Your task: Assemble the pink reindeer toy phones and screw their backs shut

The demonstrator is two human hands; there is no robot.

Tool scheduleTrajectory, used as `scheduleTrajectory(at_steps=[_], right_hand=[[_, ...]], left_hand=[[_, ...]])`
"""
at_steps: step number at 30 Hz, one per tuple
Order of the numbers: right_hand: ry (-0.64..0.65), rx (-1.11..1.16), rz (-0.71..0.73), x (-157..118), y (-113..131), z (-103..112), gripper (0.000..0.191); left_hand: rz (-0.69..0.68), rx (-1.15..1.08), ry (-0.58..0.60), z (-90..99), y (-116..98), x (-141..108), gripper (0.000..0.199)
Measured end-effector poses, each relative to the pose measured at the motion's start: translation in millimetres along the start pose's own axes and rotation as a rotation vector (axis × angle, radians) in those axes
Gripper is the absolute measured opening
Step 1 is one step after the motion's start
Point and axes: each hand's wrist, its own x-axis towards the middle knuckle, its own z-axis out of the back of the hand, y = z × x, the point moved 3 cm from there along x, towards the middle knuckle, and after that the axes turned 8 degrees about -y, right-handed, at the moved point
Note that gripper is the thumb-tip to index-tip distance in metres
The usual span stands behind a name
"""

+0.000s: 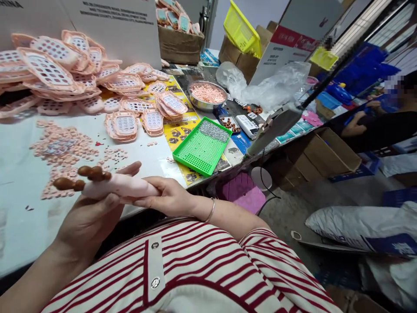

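Observation:
Above the front edge of the table, I hold a pale pink plastic piece with brown knobs (120,186) in both hands. My left hand (94,215) is closed round its knobbed end from below, thumb along the near side. My right hand (169,193) grips the opposite end, fingers wrapped over it. The underside of the piece is hidden by my hands. Just beyond lies a spread of small pink parts (61,145) on the white tabletop. Further back are pink shells with rows of holes (122,125), some stacked face up.
A green tray (192,152) holding small metal screws (213,131) lies to the right. Behind it stand a metal bowl (208,105) of pink pieces and an electric screwdriver (276,124). A large heap of shells (48,69) fills the back left. Another person (384,113) sits at right.

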Motion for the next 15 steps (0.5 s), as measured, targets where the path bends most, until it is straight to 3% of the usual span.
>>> scheduleTrajectory(at_steps=[3,7,10,15], right_hand=[[0.018,-0.067,-0.007,0.0,3.4,1.6,0.046],[0.089,0.041,-0.032,5.0,2.1,3.3,0.055],[0.104,0.13,-0.036,7.5,-4.8,5.0,0.048],[0.142,0.148,-0.036,12.5,-11.8,8.1,0.044]], left_hand=[[-0.068,0.024,0.009,3.2,-2.7,4.3,0.038],[0.01,0.114,0.075,2.3,2.3,5.6,0.047],[-0.036,0.127,0.108,3.3,6.8,6.3,0.041],[-0.072,0.124,0.04,-1.6,2.4,24.4,0.048]])
